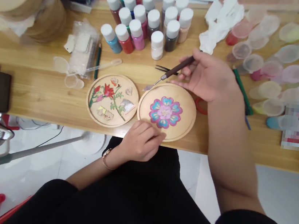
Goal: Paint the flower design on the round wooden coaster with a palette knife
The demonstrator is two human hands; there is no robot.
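My right hand [206, 75] is closed around the dark brown handle of a palette knife [175, 69]. Its thin blade tip lies by the upper left rim of a round wooden plate [146, 113], painted with a pink, purple and blue flower [165, 112]. At the near rim of this plate, my left hand [142, 140] has curled fingers gripping the edge. Touching it on the left is a second wooden plate [90, 102] with red flowers, green stems and small loose flakes. Black tweezers [162, 69] lie just beyond the knife.
Several white-capped paint bottles [137, 33] stand at the back, beside crumpled tissue [219, 18]. Many small plastic cups [278, 70] fill the right side. A dropper [104, 65], pencil [98, 61] and plastic bag [83, 50] lie left. Stacked wooden rounds [48, 14] stand back left.
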